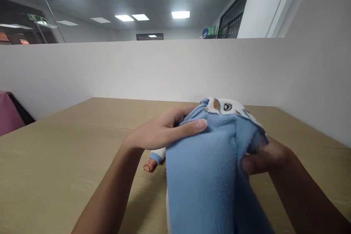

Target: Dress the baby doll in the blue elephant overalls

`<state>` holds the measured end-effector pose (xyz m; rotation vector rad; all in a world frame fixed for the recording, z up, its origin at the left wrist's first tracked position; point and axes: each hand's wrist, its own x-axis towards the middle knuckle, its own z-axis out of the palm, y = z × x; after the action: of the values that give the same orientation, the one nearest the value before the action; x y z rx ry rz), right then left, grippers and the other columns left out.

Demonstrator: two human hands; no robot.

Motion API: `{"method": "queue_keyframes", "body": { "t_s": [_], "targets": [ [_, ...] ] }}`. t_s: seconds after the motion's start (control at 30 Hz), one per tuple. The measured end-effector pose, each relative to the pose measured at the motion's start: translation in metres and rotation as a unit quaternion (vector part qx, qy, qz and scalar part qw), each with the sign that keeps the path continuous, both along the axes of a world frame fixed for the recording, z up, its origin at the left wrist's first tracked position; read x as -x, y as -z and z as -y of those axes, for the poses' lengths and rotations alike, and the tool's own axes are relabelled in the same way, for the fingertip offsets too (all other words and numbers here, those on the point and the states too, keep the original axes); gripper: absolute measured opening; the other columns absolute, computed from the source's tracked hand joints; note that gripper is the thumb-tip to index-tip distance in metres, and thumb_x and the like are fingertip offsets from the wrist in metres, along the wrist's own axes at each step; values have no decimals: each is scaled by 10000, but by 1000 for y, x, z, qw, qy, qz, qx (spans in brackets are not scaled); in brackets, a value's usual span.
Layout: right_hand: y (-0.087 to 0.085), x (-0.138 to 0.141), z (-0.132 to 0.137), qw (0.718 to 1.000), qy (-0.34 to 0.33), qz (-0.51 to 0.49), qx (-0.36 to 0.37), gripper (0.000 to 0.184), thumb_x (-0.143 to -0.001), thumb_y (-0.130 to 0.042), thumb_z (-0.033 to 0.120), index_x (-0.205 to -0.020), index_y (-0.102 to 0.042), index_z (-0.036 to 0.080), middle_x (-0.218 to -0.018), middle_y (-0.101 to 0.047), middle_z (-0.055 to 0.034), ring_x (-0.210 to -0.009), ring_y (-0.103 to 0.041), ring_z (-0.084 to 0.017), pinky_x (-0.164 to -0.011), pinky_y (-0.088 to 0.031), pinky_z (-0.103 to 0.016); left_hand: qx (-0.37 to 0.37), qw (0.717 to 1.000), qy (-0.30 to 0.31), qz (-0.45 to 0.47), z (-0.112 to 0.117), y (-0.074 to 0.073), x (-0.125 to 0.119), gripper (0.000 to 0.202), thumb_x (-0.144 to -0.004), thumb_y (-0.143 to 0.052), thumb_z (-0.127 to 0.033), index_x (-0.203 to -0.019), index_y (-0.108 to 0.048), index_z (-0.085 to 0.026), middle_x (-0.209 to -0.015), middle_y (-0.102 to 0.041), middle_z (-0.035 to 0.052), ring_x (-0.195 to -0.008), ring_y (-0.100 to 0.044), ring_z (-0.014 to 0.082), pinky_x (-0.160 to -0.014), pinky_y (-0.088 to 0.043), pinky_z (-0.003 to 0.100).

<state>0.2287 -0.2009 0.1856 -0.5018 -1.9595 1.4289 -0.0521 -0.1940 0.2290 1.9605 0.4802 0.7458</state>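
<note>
A soft blue fleecy cloth (200, 175) hangs upright in front of me. Along its top is a white part with an embroidered eye and an orange patch. My left hand (167, 128) grips the upper left side, thumb lying over the front and fingers behind. On the right, my right hand (263, 157) holds the cloth's edge near the top; its fingers are partly hidden by a fold. Behind the cloth, a doll (157, 154) lies on the table, only a small hand and a white sleeve with a blue cuff showing. The rest of it is hidden.
The brown tabletop (55, 157) reaches back to a low white partition (148, 69), with a white wall on the right. At the far left edge stands a pink item (10, 113) with a black border.
</note>
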Motion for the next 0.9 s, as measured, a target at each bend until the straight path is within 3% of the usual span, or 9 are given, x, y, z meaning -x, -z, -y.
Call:
{"method": "queue_keyframes", "body": {
  "t_s": [0.07, 0.13, 0.3, 0.37, 0.5, 0.63, 0.73, 0.83, 0.9],
  "targets": [
    [8, -2, -3, 997, -28, -63, 46, 732, -734, -920, 409, -1391, -656, 225, -1262, -752, -98, -1319, -651, -349, -1127, -523, -442, 30, 998, 47, -27, 0, -2, 8, 354, -935, -736, -512, -1069, -716, -185, -929, -666, 37, -840, -645, 178, -654, -510, 248],
    [9, -2, -3, 995, -34, -60, 77, 735, -773, -904, 383, -1437, -617, 252, -1338, -718, -88, -1355, -626, -333, -1124, -526, -429, 42, 996, 64, -34, 1, -2, 12, 321, -879, -813, -457, -985, -720, -169, -890, -667, 35, -825, -646, 172, -641, -503, 234],
    [-10, 6, 1, 981, -102, 145, 80, 619, -715, -962, 267, -1289, -739, 206, -1215, -779, -80, -1142, -749, -288, -967, -617, -331, 7, 997, 55, 47, -4, 3, 3, 176, -960, -745, -353, -1048, -721, -202, -957, -682, 22, -909, -650, 151, -806, -542, 235],
    [-16, 10, 2, 967, -121, 220, 45, 589, -637, -1005, 228, -1186, -792, 197, -1166, -800, -64, -1139, -750, -283, -996, -604, -306, -8, 997, 40, 72, -7, 6, -2, 172, -967, -740, -351, -1058, -718, -208, -974, -680, 17, -923, -643, 147, -845, -540, 239],
    [-11, 7, -1, 976, -44, 210, 27, 628, -579, -1030, 251, -1165, -803, 229, -1163, -808, -25, -1205, -720, -282, -1067, -580, -308, 2, 999, 25, 31, -9, 8, -3, 211, -968, -726, -401, -956, -708, -191, -839, -644, 1, -782, -605, 135, -723, -517, 222],
    [-1, 0, -3, 990, 2, 140, 14, 584, -572, -1028, 302, -1111, -815, 229, -894, -819, 14, -922, -786, -257, -920, -660, -349, 34, 990, 132, -32, -8, 7, 2, 325, -812, -879, -360, -725, -620, -184, -652, -501, -38, -590, -485, 103, -518, -417, 205],
    [-5, 4, 0, 994, 19, 103, -15, 485, -662, -986, 385, -1099, -822, 253, -892, -815, 28, -1013, -781, -266, -961, -642, -344, 26, 980, 195, -22, -6, 8, 2, 326, -743, -928, -281, -705, -620, -180, -687, -549, -26, -647, -542, 117, -572, -472, 206],
    [-11, 11, 2, 992, -4, 121, -34, 478, -743, -937, 423, -1174, -813, 257, -1057, -825, 7, -1163, -750, -287, -1021, -621, -346, -10, 987, 158, 10, -7, 10, -1, 182, -839, -852, -261, -848, -690, -180, -826, -647, 6, -788, -620, 137, -688, -531, 205],
    [-12, 14, 0, 985, -44, 159, -50, 589, -699, -972, 395, -1236, -793, 231, -1132, -820, -11, -1232, -722, -301, -1045, -609, -335, -3, 993, 111, 37, -8, 12, -3, 137, -926, -774, -295, -978, -709, -186, -885, -679, 15, -856, -654, 147, -747, -556, 217]
  ]
}}
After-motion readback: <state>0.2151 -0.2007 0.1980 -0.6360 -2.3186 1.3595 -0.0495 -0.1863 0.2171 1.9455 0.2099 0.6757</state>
